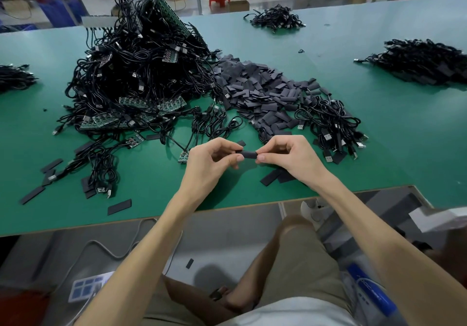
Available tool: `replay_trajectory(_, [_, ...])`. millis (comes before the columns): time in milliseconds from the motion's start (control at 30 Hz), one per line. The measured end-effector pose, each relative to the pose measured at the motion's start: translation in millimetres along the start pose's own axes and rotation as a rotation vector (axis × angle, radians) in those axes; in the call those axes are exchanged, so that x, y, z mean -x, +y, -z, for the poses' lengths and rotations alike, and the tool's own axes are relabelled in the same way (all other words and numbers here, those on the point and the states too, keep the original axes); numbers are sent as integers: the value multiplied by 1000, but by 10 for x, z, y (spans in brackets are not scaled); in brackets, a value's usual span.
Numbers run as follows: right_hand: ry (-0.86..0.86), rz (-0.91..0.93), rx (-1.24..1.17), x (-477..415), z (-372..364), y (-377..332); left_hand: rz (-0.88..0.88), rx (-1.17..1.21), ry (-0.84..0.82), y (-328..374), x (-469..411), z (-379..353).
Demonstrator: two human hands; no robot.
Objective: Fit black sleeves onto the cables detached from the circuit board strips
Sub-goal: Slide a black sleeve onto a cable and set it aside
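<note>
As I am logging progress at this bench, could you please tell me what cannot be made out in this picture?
- Head view: whether a cable end sits inside the black sleeve; the left hand and right hand cover both ends.
- Head view: the far right cable pile is cut off by the right edge.
- Head view: the circuit board strips in the large heap are mostly buried under cables.

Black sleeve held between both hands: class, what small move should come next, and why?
Probably squeeze the black sleeve open at one end, ready for a cable. The left hand and right hand pinch its two ends, no cable visibly enters it, and loose cables lie on the table just beyond.
</note>
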State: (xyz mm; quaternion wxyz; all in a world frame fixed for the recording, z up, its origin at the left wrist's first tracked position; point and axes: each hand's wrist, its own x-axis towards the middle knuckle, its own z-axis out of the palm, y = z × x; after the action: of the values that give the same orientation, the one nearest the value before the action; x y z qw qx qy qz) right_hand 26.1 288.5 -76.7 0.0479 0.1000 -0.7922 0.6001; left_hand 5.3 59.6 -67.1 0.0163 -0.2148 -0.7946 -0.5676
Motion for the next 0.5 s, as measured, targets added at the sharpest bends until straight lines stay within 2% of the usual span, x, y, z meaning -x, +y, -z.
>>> replay_trajectory(133, [14,20,2,-11,-7,-2,-44,-23,9,-7,6,-26])
replay_trajectory(333, [-27,55,34,-2,-7,-18,-162,-281,-96,-12,-1,-68])
replay_trajectory(500, [-44,88,125,5,-2,-48,-227,-369,-109,12,1,-84])
